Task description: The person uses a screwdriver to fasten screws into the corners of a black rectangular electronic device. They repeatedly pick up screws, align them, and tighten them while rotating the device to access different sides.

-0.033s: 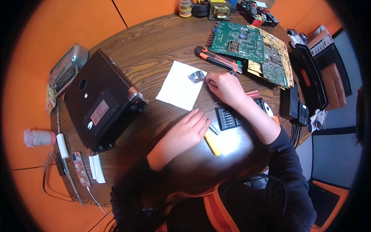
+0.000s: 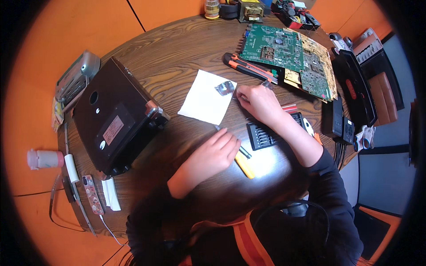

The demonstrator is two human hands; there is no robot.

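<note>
On the table's middle lies a white paper sheet (image 2: 205, 99) bearing a small shiny metal-and-clear part (image 2: 225, 88). My right hand (image 2: 258, 102) is closed beside the sheet's right edge, close to that part. A tiny tip shows at its fingertips, but what they pinch is hidden. Below the sheet, my left hand (image 2: 213, 153) is curled over a slim dark pen-like tool (image 2: 245, 153), whose ends stick out on both sides of the fingers. Just right of this hand rests a yellow handle (image 2: 245, 166). A black case of screwdriver bits (image 2: 262, 136) lies under my right forearm.
An orange-black box cutter (image 2: 249, 68) and green circuit boards (image 2: 277, 46) lie at the far right. A large dark box-like device (image 2: 116, 117) stands at left, with a phone (image 2: 92, 195) and folded tissue (image 2: 111, 195) nearer. Black power adapters (image 2: 338, 126) sit at the right edge.
The slim tool under my left hand has shifted, and its far dark end now shows beyond the fingers. The paper sheet has slid very slightly left. My right hand has barely moved.
</note>
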